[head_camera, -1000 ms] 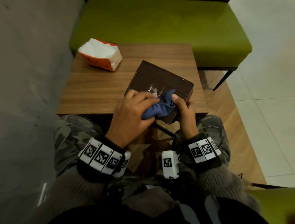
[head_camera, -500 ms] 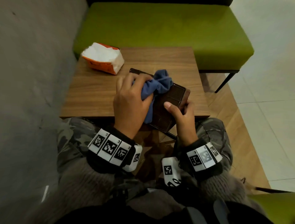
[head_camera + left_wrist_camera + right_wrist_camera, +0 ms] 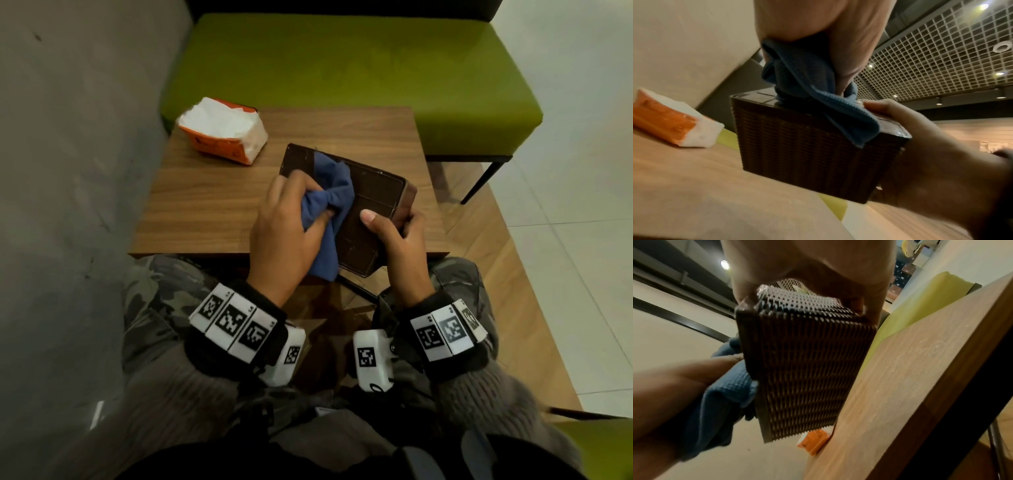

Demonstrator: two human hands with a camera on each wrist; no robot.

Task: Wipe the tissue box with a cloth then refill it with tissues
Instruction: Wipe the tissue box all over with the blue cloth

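The fingers (image 3: 294, 185) of the left hand (image 3: 286, 236) are curled round a bunched blue cloth (image 3: 330, 202), the thumb pinching a fold of it against the palm, and they press the wad down on the flat upper face of the dark brown tissue box (image 3: 373, 195). A loose end of the cloth hangs over the box's near-left edge. The right hand (image 3: 402, 246) grips the box's near-right corner: its thumb lies flat across the upper face, while the other fingers wrap round the woven side; in the right wrist view their tips press on the far edge of that patterned wall, close together.

The box sits tilted, its far-left corner down on the wooden table (image 3: 212, 202) and its near end raised over the table's front edge by the right hand. The left wrist view shows the ribbed, woven texture of its side wall and the smooth panelled face under the cloth.

Beyond the box, toward the table's far-left corner, lies an orange and white tissue pack (image 3: 224, 130), well apart from the box and from both hands, with white tissue showing at its torn top. Behind the table, past the box, stands a green upholstered bench (image 3: 342, 65) on dark metal legs. Both wrists carry bands with black and white square markers
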